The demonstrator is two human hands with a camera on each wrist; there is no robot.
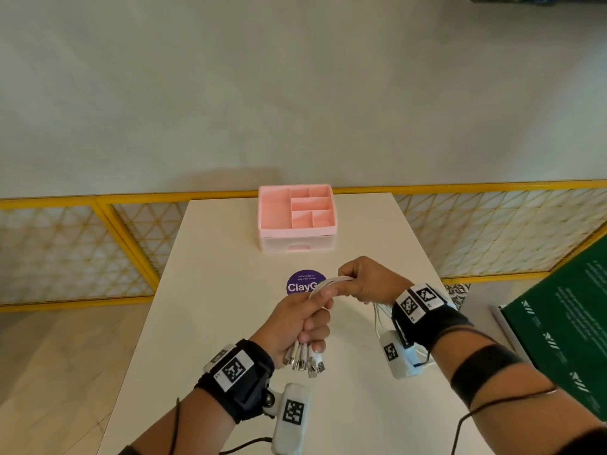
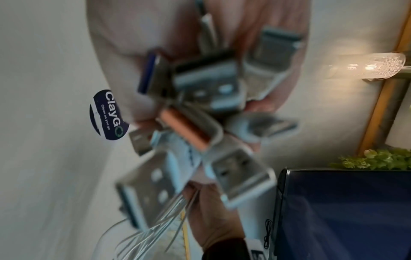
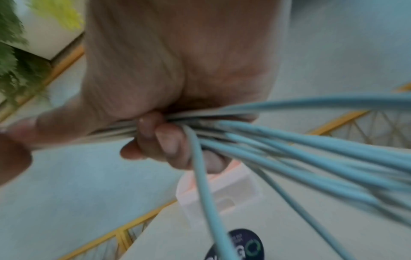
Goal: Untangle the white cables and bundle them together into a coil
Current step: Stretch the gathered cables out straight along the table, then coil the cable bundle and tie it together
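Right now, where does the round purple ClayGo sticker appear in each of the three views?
Head view: purple sticker at centre, on the white table, partly behind the white cables.
Left wrist view: sticker left of centre, turned sideways, beside the blurred USB plugs.
Right wrist view: sticker at the bottom edge, cut off.
Shared landmark: the yellow railing.

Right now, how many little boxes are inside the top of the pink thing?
6, all in the pink organizer: one big one on the left, two small at the back right, one wide in the middle, two small at the front right.

Head view down over table (image 1: pixel 230 323), wrist views close, all sharing purple sticker (image 1: pixel 300 284)
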